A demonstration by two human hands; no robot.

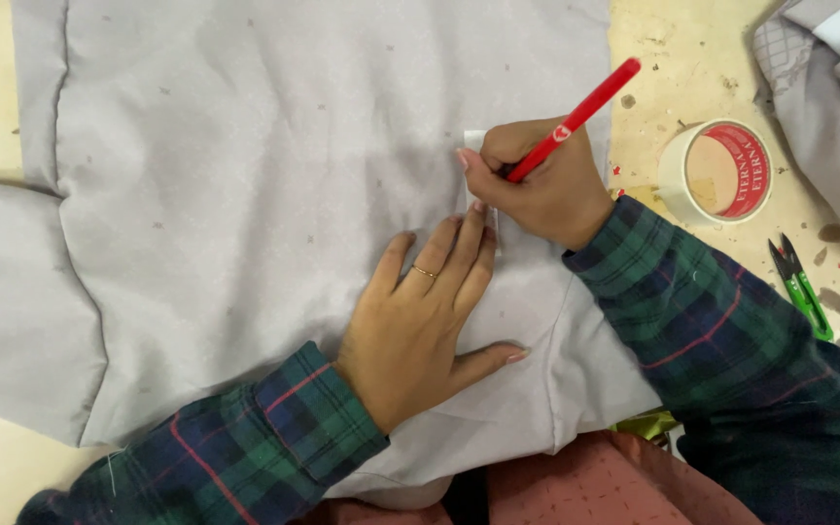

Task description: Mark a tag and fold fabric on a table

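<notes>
My right hand [537, 185] grips a red pen [576, 119] over a white tag [474, 141]; my left hand [425, 316] lies flat and open on grey cloth [245, 175].

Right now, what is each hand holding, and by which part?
The right hand grips a red pencil near its lower, writing end. The left hand holds nothing, lying flat on the grey fabric.

Bright, even light; soft shadows, sharp focus.

Pen tip [512, 175] buried behind the right hand [537, 185]; white label [475, 141] mostly covered too. Grey fabric [245, 194] cut off at the top edge, folded cloth [828, 68] clipped at the corner.
</notes>
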